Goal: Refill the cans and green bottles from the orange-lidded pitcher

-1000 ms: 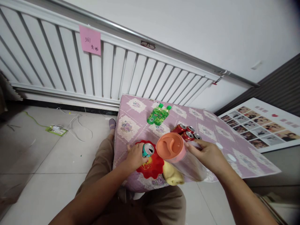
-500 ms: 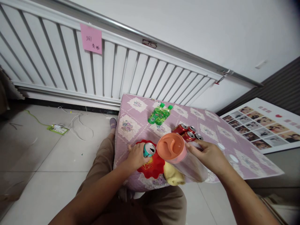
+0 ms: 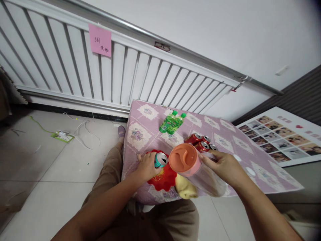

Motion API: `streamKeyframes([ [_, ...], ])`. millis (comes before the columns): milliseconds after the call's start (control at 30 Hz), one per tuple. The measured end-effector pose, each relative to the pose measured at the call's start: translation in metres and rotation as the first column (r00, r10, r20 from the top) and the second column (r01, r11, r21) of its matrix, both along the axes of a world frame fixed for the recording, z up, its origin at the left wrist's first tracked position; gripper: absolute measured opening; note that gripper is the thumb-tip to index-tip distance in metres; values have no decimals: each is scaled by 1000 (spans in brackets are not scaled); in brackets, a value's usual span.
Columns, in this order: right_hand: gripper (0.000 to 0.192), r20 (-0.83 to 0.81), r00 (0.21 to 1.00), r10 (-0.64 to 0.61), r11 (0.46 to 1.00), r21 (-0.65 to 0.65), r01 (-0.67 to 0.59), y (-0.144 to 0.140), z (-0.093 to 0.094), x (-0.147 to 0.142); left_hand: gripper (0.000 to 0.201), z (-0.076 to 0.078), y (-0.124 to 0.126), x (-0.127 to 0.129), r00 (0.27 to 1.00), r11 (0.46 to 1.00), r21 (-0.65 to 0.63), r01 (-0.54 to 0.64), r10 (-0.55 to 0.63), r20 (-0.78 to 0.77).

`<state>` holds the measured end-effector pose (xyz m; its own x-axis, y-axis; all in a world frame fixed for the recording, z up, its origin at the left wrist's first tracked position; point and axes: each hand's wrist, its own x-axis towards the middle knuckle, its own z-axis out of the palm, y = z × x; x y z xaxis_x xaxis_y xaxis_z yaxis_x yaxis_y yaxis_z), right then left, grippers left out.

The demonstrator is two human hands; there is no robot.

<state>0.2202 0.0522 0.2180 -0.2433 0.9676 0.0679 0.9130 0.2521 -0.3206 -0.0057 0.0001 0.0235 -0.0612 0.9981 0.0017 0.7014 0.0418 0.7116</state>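
while the teal can (image 3: 159, 159) is gripped by the left hand (image 3: 146, 166), it's kept standing on the red mat (image 3: 164, 176) at the near edge of the table (image 3: 140, 134), its opened top facing up. just right of the can, a clear jug (image 3: 200, 174) with an orange lid (image 3: 184, 158) is clutched by the right hand (image 3: 223, 164) and tilted toward the can. a yellow cloth (image 3: 185, 187) is tucked under the jug. behind the can, two green bottles (image 3: 172, 122) and some red cans (image 3: 200, 143) are seen.
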Motion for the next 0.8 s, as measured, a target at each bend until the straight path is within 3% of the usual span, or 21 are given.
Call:
streamKeyframes([
  [533, 48, 0, 1000, 30, 999, -22, -30, -1, 8, -14, 59, 2, -2, -1, 1000, 1000, 15, 0, 0, 18],
  [800, 50, 9, 999, 51, 999, -14, -51, -1, 11, -17, 60, -4, -2, -3, 1000, 999, 49, -6, 6, 14],
])
